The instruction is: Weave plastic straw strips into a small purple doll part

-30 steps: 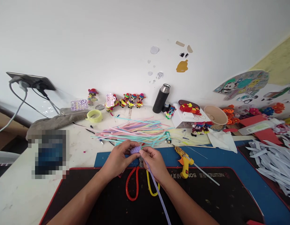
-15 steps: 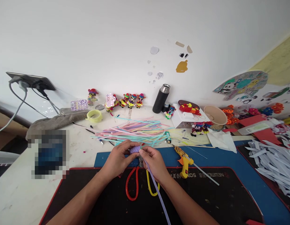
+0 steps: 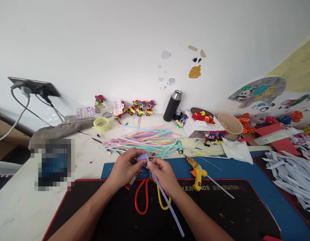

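Note:
A lilac pipe cleaner [image 3: 171,208] is wound into a small ribbed piece [image 3: 142,157], with one long tail hanging down to the right. My left hand [image 3: 125,167] is closed around the wound piece, thumb below and fingers behind. Thumb and fingertips of my right hand [image 3: 163,173] pinch the tail close to where it leaves the winding. Beneath both hands lie scissors with one red handle [image 3: 136,197] and one yellow handle [image 3: 160,197]; their blades are mostly hidden. Behind the hands is a pile of pastel pipe cleaners [image 3: 144,137].
A yellow glue gun [image 3: 198,174] with a glue stick in it lies to the right on the black mat [image 3: 114,221]. Along the wall stand small pipe-cleaner figures [image 3: 142,108], a black flask [image 3: 172,106] and a white box [image 3: 195,130]. Paper strips [image 3: 290,177] are heaped far right.
The wound piece has tilted and shifted slightly left in my left hand. My right hand has drawn a little apart, and the tail's lower end now shows.

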Demonstrator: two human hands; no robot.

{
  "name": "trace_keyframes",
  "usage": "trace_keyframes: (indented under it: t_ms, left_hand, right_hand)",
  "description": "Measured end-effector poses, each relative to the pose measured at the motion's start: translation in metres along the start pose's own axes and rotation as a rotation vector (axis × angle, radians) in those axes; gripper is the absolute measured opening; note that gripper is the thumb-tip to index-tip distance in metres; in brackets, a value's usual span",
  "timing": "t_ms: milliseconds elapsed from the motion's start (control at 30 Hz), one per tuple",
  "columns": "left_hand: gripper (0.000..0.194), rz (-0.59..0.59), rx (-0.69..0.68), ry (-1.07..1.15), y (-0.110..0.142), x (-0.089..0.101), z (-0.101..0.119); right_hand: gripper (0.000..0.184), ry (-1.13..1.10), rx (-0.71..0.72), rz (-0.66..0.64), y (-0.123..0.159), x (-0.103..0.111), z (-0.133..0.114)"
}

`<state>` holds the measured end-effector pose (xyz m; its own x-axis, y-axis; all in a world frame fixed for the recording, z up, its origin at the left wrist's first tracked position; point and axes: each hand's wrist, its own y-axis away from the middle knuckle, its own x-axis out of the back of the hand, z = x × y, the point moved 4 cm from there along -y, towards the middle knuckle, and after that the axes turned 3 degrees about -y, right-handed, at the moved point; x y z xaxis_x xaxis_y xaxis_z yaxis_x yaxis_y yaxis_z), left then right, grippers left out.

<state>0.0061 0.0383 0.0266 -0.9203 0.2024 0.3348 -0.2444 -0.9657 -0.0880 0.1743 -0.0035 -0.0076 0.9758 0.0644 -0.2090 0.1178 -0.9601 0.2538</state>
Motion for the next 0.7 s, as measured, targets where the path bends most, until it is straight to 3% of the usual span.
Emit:
trace_keyframes:
  t_ms: [200, 333, 700]
  left_hand:
    - [0.04, -0.103, 0.19, 0.354, -0.001, -0.008, -0.007]
    - [0.045, -0.174, 0.267, 0.457, -0.002, -0.01, -0.005]
    - [0.043, -0.161, 0.395, 0.656, 0.001, -0.016, -0.011]
  right_hand:
    - [0.049, 0.059, 0.014, 0.008, 0.005, -0.002, -0.014]
    - [0.048, 0.07, 0.026, 0.022, 0.007, -0.001, -0.017]
    - [0.051, 0.092, 0.016, 0.01, 0.009, -0.001, -0.016]
